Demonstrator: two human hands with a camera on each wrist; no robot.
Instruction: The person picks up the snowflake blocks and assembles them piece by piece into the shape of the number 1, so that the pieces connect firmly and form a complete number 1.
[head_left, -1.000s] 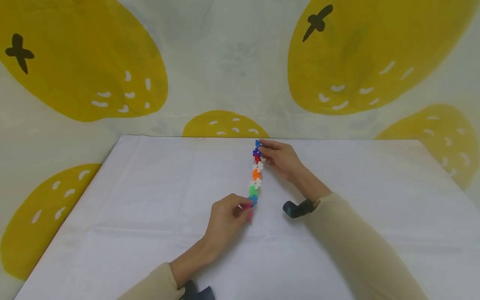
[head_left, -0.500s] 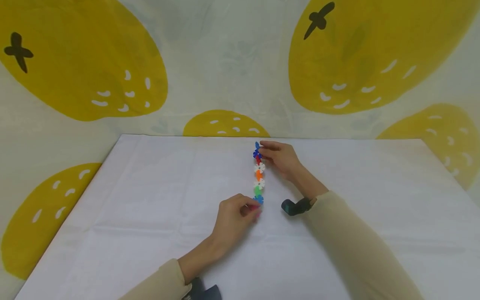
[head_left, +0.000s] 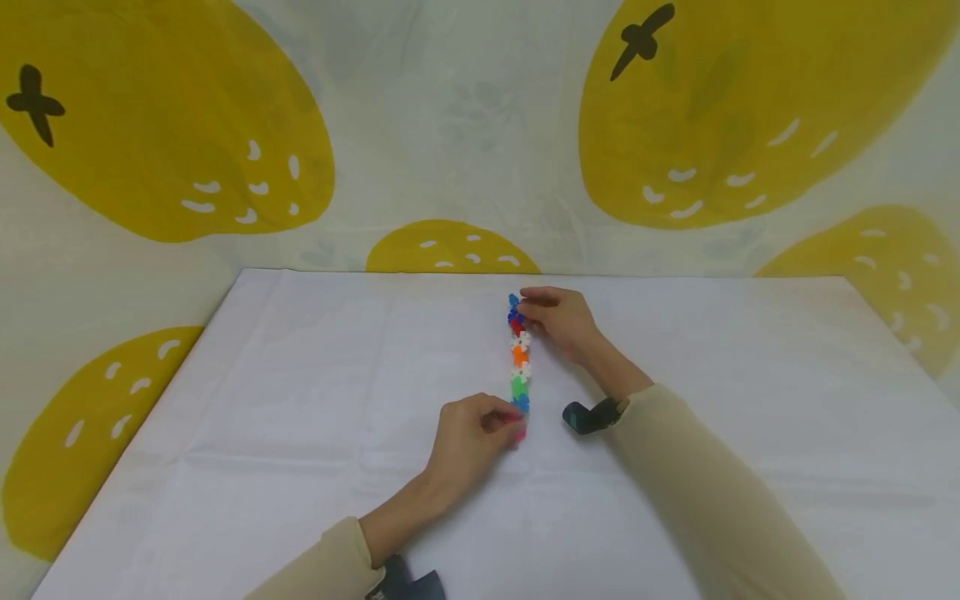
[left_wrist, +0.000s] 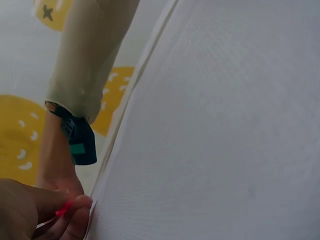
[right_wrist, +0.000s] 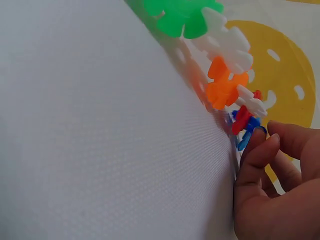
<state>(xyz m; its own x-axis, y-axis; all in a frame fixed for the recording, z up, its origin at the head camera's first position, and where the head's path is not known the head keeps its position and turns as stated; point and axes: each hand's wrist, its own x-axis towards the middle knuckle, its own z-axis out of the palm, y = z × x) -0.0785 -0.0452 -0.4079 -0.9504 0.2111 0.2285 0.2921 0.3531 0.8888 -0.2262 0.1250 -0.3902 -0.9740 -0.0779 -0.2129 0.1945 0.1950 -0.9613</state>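
A chain of plastic snowflake discs (head_left: 521, 357) runs lengthwise over the white table, its slotted pieces linked in a nearly straight row. At the near end my left hand (head_left: 468, 433) pinches the pink disc (left_wrist: 63, 207), mostly covered by the fingers. A blue disc comes after it, then a green disc (right_wrist: 182, 17), a white one, an orange disc (right_wrist: 226, 89), another white and a red. At the far end, the thumb and fingers of my right hand (head_left: 562, 321) pinch the dark blue disc (right_wrist: 252, 124); a lighter blue disc sits beyond it.
The white-covered table (head_left: 300, 358) ends just behind the chain's far tip. Behind it hangs a pale cloth (head_left: 450, 125) printed with yellow fruit shapes. A dark wrist camera (head_left: 591, 416) on the right wrist hangs close to the table, right of the chain.
My left hand has shifted slightly right with the near end, so the chain lies straighter. The far end, with my right hand, has come a little nearer. Both hands keep their hold.
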